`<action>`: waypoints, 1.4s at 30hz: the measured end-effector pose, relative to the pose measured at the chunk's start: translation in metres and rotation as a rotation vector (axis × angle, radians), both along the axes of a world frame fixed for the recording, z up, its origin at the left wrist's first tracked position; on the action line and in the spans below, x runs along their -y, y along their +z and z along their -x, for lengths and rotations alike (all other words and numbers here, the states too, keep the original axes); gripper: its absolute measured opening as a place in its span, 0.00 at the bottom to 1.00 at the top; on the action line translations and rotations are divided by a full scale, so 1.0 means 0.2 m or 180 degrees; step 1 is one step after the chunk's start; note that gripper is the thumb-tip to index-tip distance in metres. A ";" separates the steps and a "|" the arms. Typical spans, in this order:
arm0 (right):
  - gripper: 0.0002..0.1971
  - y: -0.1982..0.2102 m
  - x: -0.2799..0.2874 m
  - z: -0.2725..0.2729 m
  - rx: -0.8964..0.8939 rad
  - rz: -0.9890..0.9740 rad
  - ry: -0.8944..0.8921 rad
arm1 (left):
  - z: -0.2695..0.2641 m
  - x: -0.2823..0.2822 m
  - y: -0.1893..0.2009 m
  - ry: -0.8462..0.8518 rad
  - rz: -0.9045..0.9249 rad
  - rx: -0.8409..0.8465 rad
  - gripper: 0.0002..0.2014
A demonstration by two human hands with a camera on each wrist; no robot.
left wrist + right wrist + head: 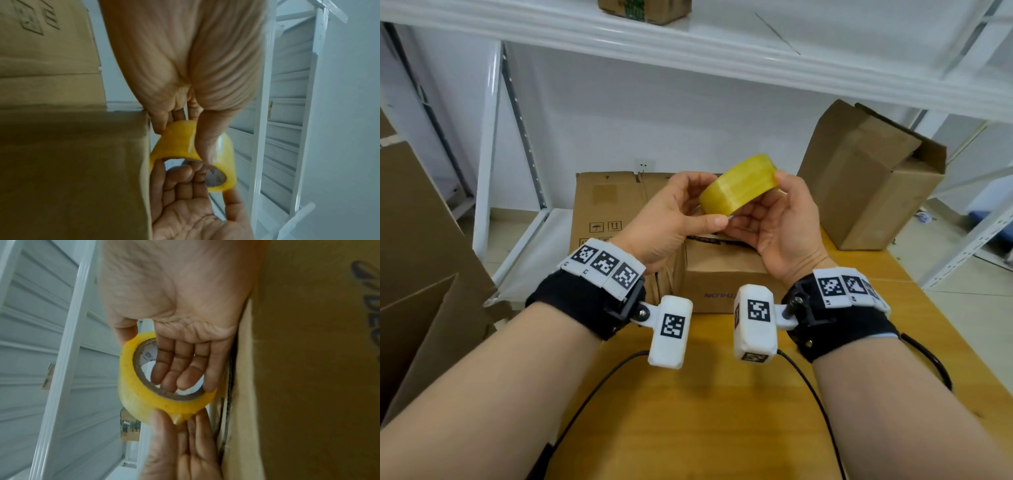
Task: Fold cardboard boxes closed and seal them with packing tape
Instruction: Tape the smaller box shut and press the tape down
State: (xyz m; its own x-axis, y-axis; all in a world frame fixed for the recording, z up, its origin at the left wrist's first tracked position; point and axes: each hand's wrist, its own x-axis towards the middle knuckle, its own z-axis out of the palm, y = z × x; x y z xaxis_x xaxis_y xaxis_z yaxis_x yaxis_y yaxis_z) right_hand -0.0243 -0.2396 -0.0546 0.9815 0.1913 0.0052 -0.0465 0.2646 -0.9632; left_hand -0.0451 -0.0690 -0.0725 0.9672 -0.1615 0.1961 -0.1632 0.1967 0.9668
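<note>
Two bare hands are holding one yellow roll of packing tape (739,185) in the middle of the head view, raised above a small brown cardboard box (726,281) that is sitting on the yellow wooden surface (688,411). The left hand (671,219) is reaching in from the lower left with its wrist bent, its thumb lying along the near edge of the roll and its fingers (698,181) curling round the far side, so it is pinching the roll's outer band. The right hand (780,222) is coming in from the lower right, palm turned up, thumb tip pressing on the roll's upper right rim. In the right wrist view this hand's fingers (176,369) are lying close together across the roll's cardboard core (148,353), with the thumb behind the rim, gripping the ring. In the left wrist view the left thumb (209,138) is pressing flat on the glossy band.

The small box's top is mostly covered by the hands, so whether its flaps are lying closed is hard to tell; its printing is only partly readable. A larger printed carton (606,205) is standing behind it, partly hidden. At the right, a tall open cardboard box (869,178) is leaning. Whether a loose tape end is being lifted is unclear.
</note>
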 end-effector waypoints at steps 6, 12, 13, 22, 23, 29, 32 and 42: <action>0.24 0.00 0.01 0.00 -0.0058 -0.0457 -0.0045 | 0.00 0.02 -0.02 0.0382 0.0274 -0.0001 0.25; 0.25 -0.01 0.03 0.01 -0.0087 -0.0668 -0.0143 | 0.01 0.05 -0.01 0.0660 0.0447 -0.0100 0.18; 0.25 -0.01 0.03 0.01 -0.0090 -0.0670 -0.0153 | 0.02 0.05 -0.01 0.0674 0.0451 -0.0093 0.18; 0.25 -0.01 0.04 0.02 -0.0121 -0.0664 -0.0186 | 0.07 0.05 0.04 0.0576 0.0572 -0.0185 0.11; 0.25 -0.01 0.04 0.02 -0.0118 -0.0659 -0.0183 | 0.08 0.05 0.05 0.0577 0.0574 -0.0182 0.11; 0.25 -0.01 0.04 0.02 -0.0092 -0.0646 -0.0158 | 0.09 0.07 0.06 0.0653 0.0587 -0.0108 0.09; 0.25 -0.01 0.04 0.02 -0.0093 -0.0646 -0.0137 | 0.09 0.07 0.06 0.0689 0.0631 -0.0091 0.08; 0.25 0.00 0.05 0.02 -0.0208 -0.0751 -0.0117 | 0.07 0.07 0.06 0.0319 -0.0013 -0.0054 0.40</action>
State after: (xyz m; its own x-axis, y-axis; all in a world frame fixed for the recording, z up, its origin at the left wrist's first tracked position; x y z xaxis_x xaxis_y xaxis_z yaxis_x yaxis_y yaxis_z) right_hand -0.0283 -0.2488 -0.0541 0.9875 0.1566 -0.0182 -0.0929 0.4846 -0.8698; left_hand -0.0598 -0.0825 -0.0610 0.9817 -0.0645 0.1792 -0.1656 0.1762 0.9703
